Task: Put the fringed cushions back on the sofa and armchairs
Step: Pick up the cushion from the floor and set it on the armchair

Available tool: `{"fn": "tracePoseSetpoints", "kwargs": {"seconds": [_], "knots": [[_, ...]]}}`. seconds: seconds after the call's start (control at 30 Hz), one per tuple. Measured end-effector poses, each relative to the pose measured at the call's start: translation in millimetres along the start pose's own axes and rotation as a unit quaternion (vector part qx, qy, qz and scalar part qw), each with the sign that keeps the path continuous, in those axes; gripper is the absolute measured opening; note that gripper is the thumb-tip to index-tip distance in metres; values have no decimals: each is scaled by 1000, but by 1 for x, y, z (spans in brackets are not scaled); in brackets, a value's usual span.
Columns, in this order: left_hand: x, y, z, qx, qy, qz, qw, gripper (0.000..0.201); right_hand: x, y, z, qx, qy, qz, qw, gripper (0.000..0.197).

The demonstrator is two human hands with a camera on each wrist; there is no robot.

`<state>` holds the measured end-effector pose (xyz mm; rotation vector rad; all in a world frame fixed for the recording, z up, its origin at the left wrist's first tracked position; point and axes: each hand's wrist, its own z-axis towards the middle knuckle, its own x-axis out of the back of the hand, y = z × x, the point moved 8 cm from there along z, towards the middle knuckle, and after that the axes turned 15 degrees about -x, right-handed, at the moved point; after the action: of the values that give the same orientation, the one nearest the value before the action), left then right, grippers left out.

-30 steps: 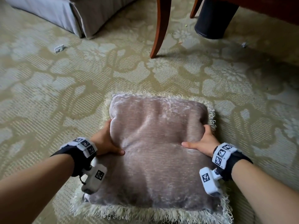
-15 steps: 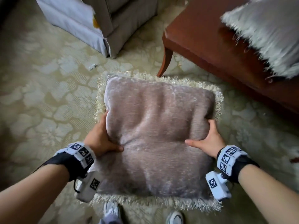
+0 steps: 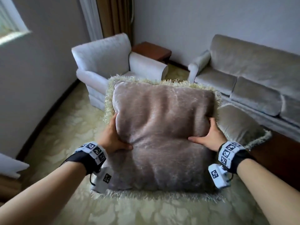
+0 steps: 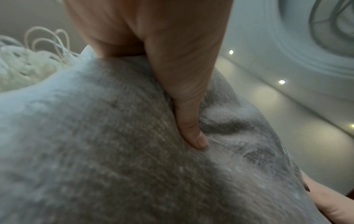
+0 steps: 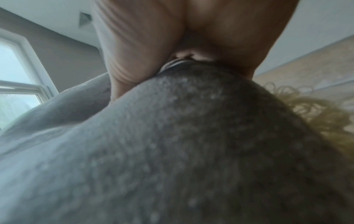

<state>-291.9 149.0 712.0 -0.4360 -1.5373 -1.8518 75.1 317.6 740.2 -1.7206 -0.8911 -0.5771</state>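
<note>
**Cushion up off the carpet, held out toward the seats**

Lifted since a second ago, the cushion [image 3: 162,135] is now hanging in the air in front of the person instead of lying on the carpet [image 3: 68,127], and the view is now taking in the room rather than the floor. Both hands are gripping it by its sides: the left hand [image 3: 112,138] is grasping the left edge with its thumb [image 4: 191,133] pressing a crease into the velvet face, and the right hand [image 3: 209,137] is clasping the right edge, thumb lying across the front. Its pale fringe [image 3: 146,80] is standing along the top. Just behind its right corner, a second cushion [image 3: 238,125] is lying on a dark wooden table [image 3: 279,153]. Farther off, a white armchair [image 3: 110,62] is standing at the left and a grey sofa [image 3: 246,72] at the right, with a small wooden side table [image 3: 151,49] sitting between them in the corner.
</note>
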Motion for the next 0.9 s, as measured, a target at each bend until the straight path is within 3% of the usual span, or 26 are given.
{"fn": "tracePoseSetpoints", "kwargs": {"seconds": [0.27, 0.47, 0.73, 0.9], "knots": [[99, 50, 96, -84, 56, 22, 995, 154, 73, -119, 15, 87, 60, 42, 994, 123], [158, 68, 180, -124, 119, 53, 984, 151, 108, -209, 84, 167, 80, 71, 980, 142], [213, 24, 285, -88, 164, 104, 977, 157, 104, -320, 203, 211, 81, 73, 971, 147], [225, -36, 349, -77, 185, 96, 975, 158, 73, -380, 278, 210, 75, 44, 974, 143]]}}
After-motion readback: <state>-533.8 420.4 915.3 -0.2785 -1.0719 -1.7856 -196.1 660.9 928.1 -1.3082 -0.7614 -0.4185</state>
